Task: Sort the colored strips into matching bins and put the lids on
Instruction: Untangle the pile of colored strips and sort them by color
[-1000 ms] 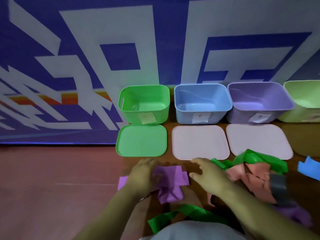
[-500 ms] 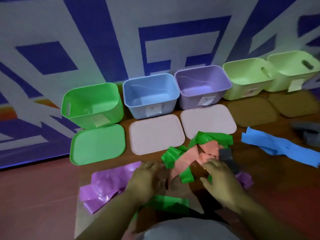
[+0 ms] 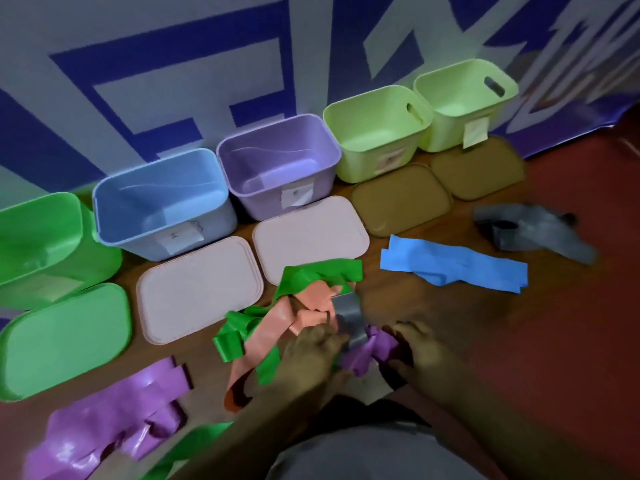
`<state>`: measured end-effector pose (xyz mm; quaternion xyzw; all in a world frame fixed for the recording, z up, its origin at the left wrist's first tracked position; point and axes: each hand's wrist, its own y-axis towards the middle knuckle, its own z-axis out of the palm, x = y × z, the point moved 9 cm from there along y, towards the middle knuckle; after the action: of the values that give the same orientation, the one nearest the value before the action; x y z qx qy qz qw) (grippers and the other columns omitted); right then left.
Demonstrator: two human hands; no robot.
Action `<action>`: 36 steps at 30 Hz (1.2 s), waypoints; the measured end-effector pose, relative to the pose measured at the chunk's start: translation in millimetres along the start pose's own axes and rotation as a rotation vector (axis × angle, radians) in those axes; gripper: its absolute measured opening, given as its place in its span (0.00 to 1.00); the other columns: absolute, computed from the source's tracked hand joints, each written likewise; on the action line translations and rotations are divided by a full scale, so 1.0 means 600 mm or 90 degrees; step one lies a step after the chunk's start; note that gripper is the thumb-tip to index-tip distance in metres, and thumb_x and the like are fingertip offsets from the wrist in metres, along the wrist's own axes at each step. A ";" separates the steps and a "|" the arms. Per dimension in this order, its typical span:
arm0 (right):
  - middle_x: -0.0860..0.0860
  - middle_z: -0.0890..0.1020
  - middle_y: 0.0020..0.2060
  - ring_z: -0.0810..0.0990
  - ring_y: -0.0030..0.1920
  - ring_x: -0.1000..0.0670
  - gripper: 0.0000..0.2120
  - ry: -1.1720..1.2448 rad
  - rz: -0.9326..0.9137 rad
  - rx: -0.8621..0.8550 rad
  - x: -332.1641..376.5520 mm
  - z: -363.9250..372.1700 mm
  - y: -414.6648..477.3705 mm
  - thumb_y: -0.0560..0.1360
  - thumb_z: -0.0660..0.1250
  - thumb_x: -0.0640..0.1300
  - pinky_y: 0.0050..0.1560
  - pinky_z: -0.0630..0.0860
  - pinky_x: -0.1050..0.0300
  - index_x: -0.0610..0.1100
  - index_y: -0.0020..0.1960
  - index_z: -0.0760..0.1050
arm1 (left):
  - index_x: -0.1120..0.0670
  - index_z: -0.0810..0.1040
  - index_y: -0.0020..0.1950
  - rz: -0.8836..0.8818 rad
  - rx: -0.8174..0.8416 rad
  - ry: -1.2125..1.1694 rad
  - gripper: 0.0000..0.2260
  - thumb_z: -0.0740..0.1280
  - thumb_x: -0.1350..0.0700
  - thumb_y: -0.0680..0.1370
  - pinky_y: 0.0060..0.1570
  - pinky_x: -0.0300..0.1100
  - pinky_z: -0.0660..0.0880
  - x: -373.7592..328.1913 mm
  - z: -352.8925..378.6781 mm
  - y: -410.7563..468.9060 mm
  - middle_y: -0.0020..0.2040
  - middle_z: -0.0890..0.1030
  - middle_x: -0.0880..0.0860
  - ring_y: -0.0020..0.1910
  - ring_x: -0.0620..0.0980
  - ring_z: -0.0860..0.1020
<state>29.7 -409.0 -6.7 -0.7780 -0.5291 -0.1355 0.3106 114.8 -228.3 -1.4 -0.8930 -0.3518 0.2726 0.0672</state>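
Observation:
Both hands work in a tangled heap of green (image 3: 322, 275), salmon (image 3: 277, 323), grey (image 3: 349, 317) and purple strips near the front. My left hand (image 3: 304, 355) has its fingers curled into the heap by the grey strip. My right hand (image 3: 419, 348) grips a purple strip (image 3: 374, 344). Sorted purple strips (image 3: 114, 410) lie at the left, blue strips (image 3: 457, 265) and grey strips (image 3: 533, 230) at the right. A row of bins stands open at the back: green (image 3: 45, 237), blue (image 3: 156, 202), purple (image 3: 277, 157) and two light green (image 3: 374, 129), (image 3: 464, 98).
Lids lie in front of the bins: a green lid (image 3: 59, 341), two pale pink lids (image 3: 197, 289), (image 3: 311, 233) and two brown lids (image 3: 398, 199), (image 3: 478, 168). A blue and white banner (image 3: 173, 81) backs the bins. Another green strip (image 3: 187, 445) lies by my body.
The view swung right and down. My right hand moved from the heap's right side onto a purple strip under it. My left hand shifted right into the heap.

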 end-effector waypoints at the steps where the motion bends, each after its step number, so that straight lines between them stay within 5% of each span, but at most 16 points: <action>1: 0.49 0.77 0.61 0.78 0.59 0.47 0.34 -0.004 -0.002 0.010 -0.010 0.005 0.004 0.64 0.64 0.61 0.60 0.73 0.57 0.48 0.67 0.74 | 0.43 0.69 0.73 -0.004 0.000 -0.010 0.28 0.62 0.37 0.73 0.65 0.45 0.66 -0.013 0.003 0.009 0.70 0.70 0.47 0.68 0.51 0.68; 6: 0.50 0.79 0.58 0.78 0.58 0.48 0.29 -0.003 -0.009 0.042 -0.040 0.040 0.025 0.66 0.73 0.55 0.59 0.74 0.57 0.47 0.65 0.75 | 0.46 0.75 0.69 -0.008 -0.017 -0.024 0.27 0.67 0.41 0.71 0.63 0.48 0.69 -0.046 0.013 0.057 0.68 0.75 0.49 0.65 0.55 0.72; 12: 0.54 0.80 0.45 0.78 0.45 0.53 0.06 0.112 0.011 0.000 -0.061 0.038 0.030 0.70 0.75 0.46 0.47 0.74 0.59 0.50 0.45 0.80 | 0.44 0.68 0.72 0.028 0.071 0.117 0.24 0.65 0.44 0.76 0.63 0.50 0.65 -0.069 0.046 0.084 0.70 0.72 0.49 0.68 0.55 0.67; 15: 0.58 0.80 0.41 0.78 0.42 0.56 0.05 0.123 0.010 -0.034 -0.078 0.019 0.026 0.69 0.76 0.46 0.43 0.70 0.63 0.49 0.40 0.80 | 0.46 0.71 0.70 0.006 0.083 0.136 0.22 0.65 0.47 0.76 0.63 0.49 0.66 -0.074 0.045 0.093 0.67 0.72 0.51 0.67 0.55 0.68; 19: 0.58 0.80 0.51 0.78 0.50 0.57 0.15 0.125 0.026 0.010 -0.094 0.025 0.032 0.69 0.75 0.54 0.49 0.70 0.67 0.53 0.54 0.80 | 0.45 0.75 0.66 -0.013 0.070 0.130 0.20 0.65 0.44 0.75 0.60 0.50 0.68 -0.068 0.047 0.103 0.63 0.73 0.50 0.63 0.56 0.70; 23: 0.56 0.77 0.55 0.77 0.52 0.56 0.24 0.164 0.005 0.044 -0.071 0.046 0.040 0.69 0.74 0.54 0.53 0.71 0.65 0.52 0.64 0.77 | 0.48 0.83 0.48 -0.033 -0.017 0.043 0.12 0.70 0.45 0.68 0.47 0.48 0.72 -0.055 0.021 0.105 0.52 0.79 0.51 0.51 0.57 0.77; 28: 0.56 0.78 0.45 0.77 0.46 0.56 0.07 0.180 -0.007 0.012 -0.057 0.054 0.054 0.68 0.72 0.46 0.49 0.75 0.58 0.52 0.46 0.79 | 0.46 0.79 0.46 -0.054 -0.118 -0.071 0.08 0.68 0.44 0.71 0.45 0.43 0.72 -0.042 -0.034 0.074 0.49 0.79 0.47 0.50 0.52 0.75; 32: 0.56 0.79 0.40 0.77 0.42 0.57 0.08 0.194 -0.023 -0.020 -0.033 0.039 0.064 0.67 0.72 0.41 0.45 0.73 0.61 0.52 0.38 0.76 | 0.48 0.76 0.45 -0.065 -0.123 -0.128 0.05 0.67 0.48 0.75 0.47 0.48 0.74 -0.028 -0.062 0.051 0.45 0.79 0.45 0.48 0.48 0.75; 36: 0.54 0.80 0.38 0.78 0.41 0.55 0.08 0.249 -0.055 -0.019 0.004 0.011 0.067 0.70 0.74 0.43 0.45 0.74 0.57 0.49 0.37 0.75 | 0.46 0.76 0.45 -0.109 -0.169 -0.245 0.05 0.68 0.56 0.78 0.38 0.32 0.70 -0.010 -0.103 0.019 0.39 0.79 0.42 0.37 0.38 0.76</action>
<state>66.6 -413.1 -23.9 -0.7180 -0.4896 -0.3048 0.3897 151.1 -236.2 49.7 -0.7927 -0.4651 0.3824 -0.0958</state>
